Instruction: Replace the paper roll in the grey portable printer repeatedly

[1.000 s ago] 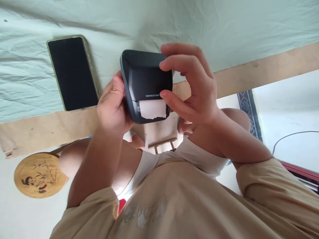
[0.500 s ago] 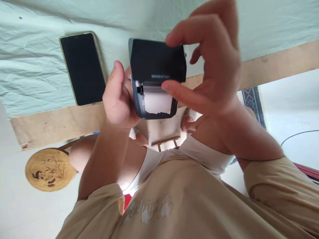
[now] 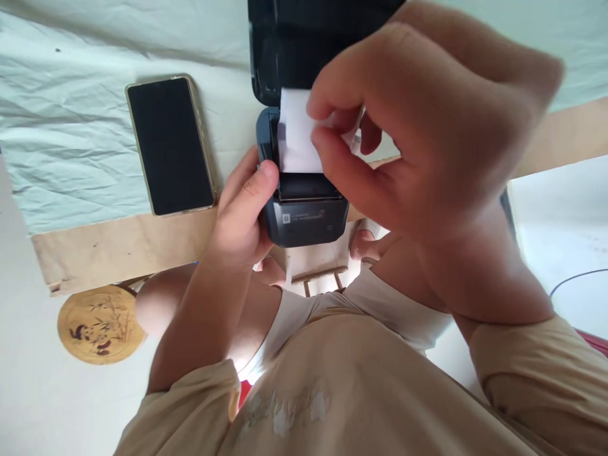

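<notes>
A small dark label printer is gripped along its left side by my left hand, with the thumb on the rim. The printer's black lid stands swung open at the far side. White label paper shows inside the bay and reaches up toward the lid. My right hand is over the printer's right side, thumb and forefinger closed on the paper's right edge. The hand hides the right part of the bay and lid.
A smartphone in a clear case lies on the pale green cloth, left of the printer. The table's wooden edge runs beneath. A round wooden stool with a panda picture stands at lower left.
The printer's lid has swung wide open, away from me. My right hand has left the lid and closed its fingertips on the paper. More of the printer's front panel now shows.
</notes>
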Demonstrator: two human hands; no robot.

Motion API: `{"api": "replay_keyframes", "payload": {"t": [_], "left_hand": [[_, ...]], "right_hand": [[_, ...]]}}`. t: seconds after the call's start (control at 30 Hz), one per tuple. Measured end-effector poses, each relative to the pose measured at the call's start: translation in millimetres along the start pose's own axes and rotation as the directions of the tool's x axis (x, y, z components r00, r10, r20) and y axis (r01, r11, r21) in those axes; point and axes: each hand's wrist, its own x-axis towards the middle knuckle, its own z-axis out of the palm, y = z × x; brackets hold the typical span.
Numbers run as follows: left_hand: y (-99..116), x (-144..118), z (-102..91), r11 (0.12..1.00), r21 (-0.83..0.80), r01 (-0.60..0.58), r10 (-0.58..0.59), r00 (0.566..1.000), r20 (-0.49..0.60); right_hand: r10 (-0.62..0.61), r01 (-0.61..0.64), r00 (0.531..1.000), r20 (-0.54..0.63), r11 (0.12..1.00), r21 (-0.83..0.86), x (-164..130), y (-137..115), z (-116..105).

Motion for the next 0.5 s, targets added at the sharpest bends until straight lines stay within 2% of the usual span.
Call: {"api": "replay_keyframes", "payload": {"t": [0.03,0.07,0.1,0.13,0.17,0.33,0.5], "left_hand": [[0.3,-0.3,0.1,1.0,0.024,-0.015,0.015,1.0,0.011],[0.7,-0.5,0.2,0.999,0.043,-0.026,0.025,0.999,0.023],[1.1,-0.7,0.3,0.998,0.058,-0.027,0.025,0.999,0.038],[1.5,-0.8,0.3,0.998,0.065,-0.021,0.018,0.999,0.049],[1.9,-0.8,0.2,0.998,0.065,-0.02,0.017,0.998,0.057],[1.6,0.5,-1.5,0.998,0.063,-0.021,0.017,0.998,0.062],[-1.4,2.6,-3.8,0.998,0.052,-0.041,0.038,0.997,0.066]], "right_hand": [[-0.124,0.125,0.992,0.016,0.978,-0.169,1.8,-1.4,-0.5],[-0.252,0.257,0.966,0.06,0.904,-0.343,3.7,-2.1,-2.2],[-0.354,0.366,0.928,0.119,0.794,-0.485,5.1,-2.3,-4.9],[-0.414,0.435,0.893,0.178,0.689,-0.579,5.7,-2.0,-8.2],[-0.426,0.46,0.878,0.217,0.629,-0.627,5.6,-1.4,-11.5],[-0.291,0.415,0.908,0.302,0.516,-0.749,-2.1,6.2,-20.5],[-0.164,0.392,0.918,0.36,0.507,-0.767,-2.7,9.5,-15.0]]}}
